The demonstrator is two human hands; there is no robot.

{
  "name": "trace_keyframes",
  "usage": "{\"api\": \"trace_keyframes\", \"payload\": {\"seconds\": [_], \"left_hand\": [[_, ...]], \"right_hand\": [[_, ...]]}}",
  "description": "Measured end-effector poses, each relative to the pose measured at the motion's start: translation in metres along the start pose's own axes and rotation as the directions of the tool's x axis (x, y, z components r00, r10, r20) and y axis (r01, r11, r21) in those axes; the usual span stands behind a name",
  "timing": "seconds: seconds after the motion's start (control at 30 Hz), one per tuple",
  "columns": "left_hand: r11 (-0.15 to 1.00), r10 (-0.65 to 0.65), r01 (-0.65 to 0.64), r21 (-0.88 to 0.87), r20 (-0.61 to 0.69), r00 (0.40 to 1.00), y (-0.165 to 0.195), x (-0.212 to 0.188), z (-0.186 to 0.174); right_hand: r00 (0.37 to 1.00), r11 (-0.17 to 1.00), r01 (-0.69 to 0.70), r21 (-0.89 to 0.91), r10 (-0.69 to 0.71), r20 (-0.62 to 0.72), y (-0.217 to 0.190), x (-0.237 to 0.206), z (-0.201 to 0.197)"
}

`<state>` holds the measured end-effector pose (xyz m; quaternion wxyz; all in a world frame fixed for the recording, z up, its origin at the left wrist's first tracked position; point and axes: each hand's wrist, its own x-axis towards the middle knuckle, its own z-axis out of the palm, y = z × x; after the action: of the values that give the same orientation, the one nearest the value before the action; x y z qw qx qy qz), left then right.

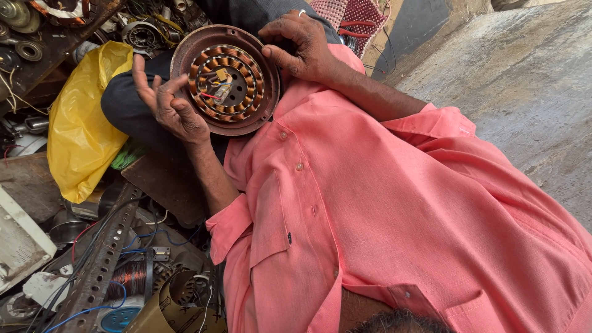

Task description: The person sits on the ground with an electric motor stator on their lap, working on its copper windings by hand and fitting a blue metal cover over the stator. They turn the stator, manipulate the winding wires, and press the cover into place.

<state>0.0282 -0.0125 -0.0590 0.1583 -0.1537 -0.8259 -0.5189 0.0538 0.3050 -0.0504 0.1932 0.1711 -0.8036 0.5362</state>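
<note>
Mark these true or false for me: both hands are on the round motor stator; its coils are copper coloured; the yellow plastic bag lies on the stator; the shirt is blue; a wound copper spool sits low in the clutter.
1. Both hands are on the round motor stator. True: the left hand and right hand grip opposite edges.
2. Its coils are copper coloured. True: a ring of copper windings shows inside the rusty disc.
3. The yellow plastic bag lies on the stator. False: it lies apart, beside the person's knee.
4. The shirt is blue. False: it is pink.
5. A wound copper spool sits low in the clutter. True.
</note>
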Motion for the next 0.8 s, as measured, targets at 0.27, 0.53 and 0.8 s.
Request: {"api": "trace_keyframes", "payload": {"seconds": [0.27,0.53,0.8], "left_hand": [[0.982,-0.116,0.092,-0.163,-0.139,0.984,0.009,0.003,0.002],[0.504,-0.500,0.299,-0.810,0.008,0.866,-0.036,0.014,-0.002],[0.434,-0.502,0.370,-0.821,0.120,0.856,-0.026,0.037,0.003]], "right_hand": [[0.998,0.997,-0.065,-0.040,0.066,0.022,-0.009,0.003,-0.003],[0.995,0.995,-0.098,-0.017,0.098,0.032,-0.015,0.014,-0.007],[0.960,0.951,-0.278,0.134,0.269,0.082,-0.012,0.070,-0.043]]}}
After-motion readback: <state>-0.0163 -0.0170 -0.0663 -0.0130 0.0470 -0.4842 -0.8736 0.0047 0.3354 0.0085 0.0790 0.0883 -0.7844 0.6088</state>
